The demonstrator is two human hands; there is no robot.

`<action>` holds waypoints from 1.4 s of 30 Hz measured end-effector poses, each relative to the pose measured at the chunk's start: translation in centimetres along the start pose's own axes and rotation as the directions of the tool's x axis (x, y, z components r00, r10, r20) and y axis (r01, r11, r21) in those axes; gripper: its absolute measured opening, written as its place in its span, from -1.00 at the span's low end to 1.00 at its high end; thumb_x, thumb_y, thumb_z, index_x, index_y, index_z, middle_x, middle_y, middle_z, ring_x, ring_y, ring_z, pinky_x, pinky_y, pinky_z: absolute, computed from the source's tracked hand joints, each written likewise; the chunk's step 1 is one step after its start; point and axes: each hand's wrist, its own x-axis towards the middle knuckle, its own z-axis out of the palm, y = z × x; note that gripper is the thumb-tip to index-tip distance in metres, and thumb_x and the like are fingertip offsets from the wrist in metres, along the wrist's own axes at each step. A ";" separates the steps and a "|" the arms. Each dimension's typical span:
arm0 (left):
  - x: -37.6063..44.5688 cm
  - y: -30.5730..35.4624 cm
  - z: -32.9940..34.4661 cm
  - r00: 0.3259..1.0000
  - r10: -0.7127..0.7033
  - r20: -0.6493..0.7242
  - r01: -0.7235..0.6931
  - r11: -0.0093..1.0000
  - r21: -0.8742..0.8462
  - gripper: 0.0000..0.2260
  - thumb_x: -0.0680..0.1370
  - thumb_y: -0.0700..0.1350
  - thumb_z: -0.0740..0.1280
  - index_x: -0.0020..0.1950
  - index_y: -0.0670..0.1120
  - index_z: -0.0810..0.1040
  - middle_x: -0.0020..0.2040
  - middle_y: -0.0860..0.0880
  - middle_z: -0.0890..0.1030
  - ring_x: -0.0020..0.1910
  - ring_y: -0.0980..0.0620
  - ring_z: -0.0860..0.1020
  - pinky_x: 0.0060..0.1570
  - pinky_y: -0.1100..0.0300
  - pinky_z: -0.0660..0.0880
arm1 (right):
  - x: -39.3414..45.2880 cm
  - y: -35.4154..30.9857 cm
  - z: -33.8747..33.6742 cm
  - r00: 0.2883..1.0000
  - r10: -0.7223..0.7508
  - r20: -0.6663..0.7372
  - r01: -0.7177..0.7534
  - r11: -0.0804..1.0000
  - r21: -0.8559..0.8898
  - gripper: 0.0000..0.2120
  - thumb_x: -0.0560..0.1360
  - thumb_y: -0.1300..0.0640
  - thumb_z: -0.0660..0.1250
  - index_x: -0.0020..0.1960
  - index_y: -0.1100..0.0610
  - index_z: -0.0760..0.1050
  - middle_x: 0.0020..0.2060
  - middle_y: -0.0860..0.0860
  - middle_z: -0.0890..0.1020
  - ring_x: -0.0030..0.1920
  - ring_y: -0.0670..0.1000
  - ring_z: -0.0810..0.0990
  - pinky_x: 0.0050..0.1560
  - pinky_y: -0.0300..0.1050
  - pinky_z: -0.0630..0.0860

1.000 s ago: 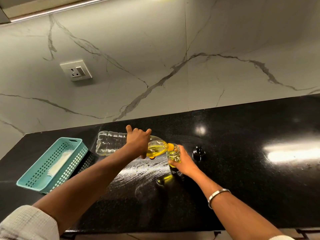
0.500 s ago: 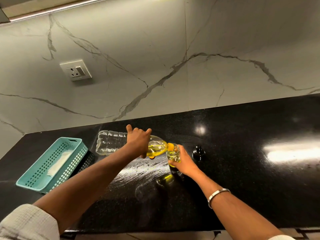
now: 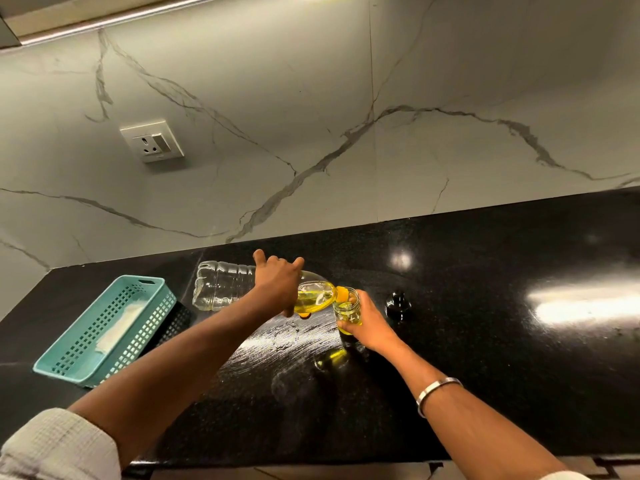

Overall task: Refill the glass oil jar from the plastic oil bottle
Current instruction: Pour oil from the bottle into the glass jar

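- The left hand [image 3: 278, 284] is wrapped over the middle of the plastic oil bottle [image 3: 242, 289], which lies almost level, its orange neck [image 3: 342, 294] at the rim of the glass oil jar [image 3: 347, 308].
- The right hand [image 3: 369, 325] grips the jar from its right side, fingers curled round the wall, and holds it against the bottle's mouth above the black counter [image 3: 485, 341].
- The yellow oil sits pooled in the bottle's shoulder, just past the left fingers on the neck side; the part behind them looks empty.
- To pour well, I judge: raise the bottle's base only slowly, keep the neck inside the jar's rim, hold the jar steady, and level the bottle before the oil nears the top.
- The counter under the hands shows streaks, so a slip looks possible.
- Count: one bottle, one jar, one dark lid or stopper [image 3: 398, 303] just right of the right fingers.
- Also one teal basket [image 3: 104, 330] well left of the left hand, one wall socket [image 3: 152, 141], and one bangle [image 3: 437, 393] on the right wrist.
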 end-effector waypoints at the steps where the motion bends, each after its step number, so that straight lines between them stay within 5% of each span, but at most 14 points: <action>1: 0.0 0.0 0.0 1.000 0.000 0.000 0.000 1.000 0.001 -0.18 0.35 0.09 0.53 0.47 -0.01 0.17 0.21 -0.06 0.53 0.28 -0.10 0.43 0.33 -0.14 0.15 | 0.0 0.0 0.0 1.000 0.001 0.001 -0.001 1.000 0.001 -0.33 0.40 0.11 0.49 0.38 0.04 0.21 0.28 0.00 0.42 0.28 -0.02 0.43 0.28 -0.13 0.36; 42: 0.2 0.1 -0.7 1.000 0.006 0.003 -0.006 1.000 -0.001 -0.15 0.32 0.09 0.54 0.48 -0.01 0.17 0.19 -0.07 0.55 0.26 -0.11 0.43 0.32 -0.15 0.15 | -0.1 -0.3 0.0 1.000 0.007 -0.003 -0.007 1.000 0.000 -0.37 0.41 0.10 0.48 0.35 0.05 0.22 0.26 0.01 0.43 0.25 -0.01 0.44 0.21 -0.16 0.36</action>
